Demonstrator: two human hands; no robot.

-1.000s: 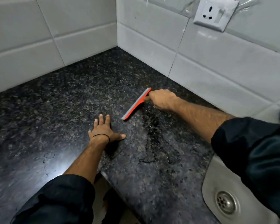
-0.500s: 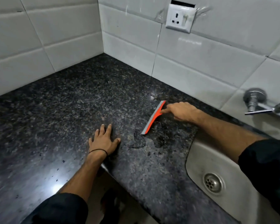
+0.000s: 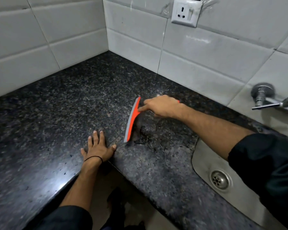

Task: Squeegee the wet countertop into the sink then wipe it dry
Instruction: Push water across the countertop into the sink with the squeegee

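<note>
Orange squeegee [image 3: 132,120] with grey blade edge stood on wet speckled countertop [image 3: 73,100], near sink [image 3: 204,165]. Right hand [image 3: 163,106] gripped its handle; left hand [image 3: 99,149] lay spread flat, palm down.

Dim indoor light, bright glare on countertop [image 3: 60,185] edge, motion-blurred right hand [image 3: 163,106] — wide-angle bending at edges

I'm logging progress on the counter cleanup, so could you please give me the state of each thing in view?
Squeegee: held in the right hand, blade edge on the countertop.
Left hand: flat on the countertop, fingers spread, holding nothing.
Countertop: water pooled on the squeegee's sink side, droplets near the front edge.
Sink: no standing water, drain unplugged.
Tap: no water seen running.
</note>
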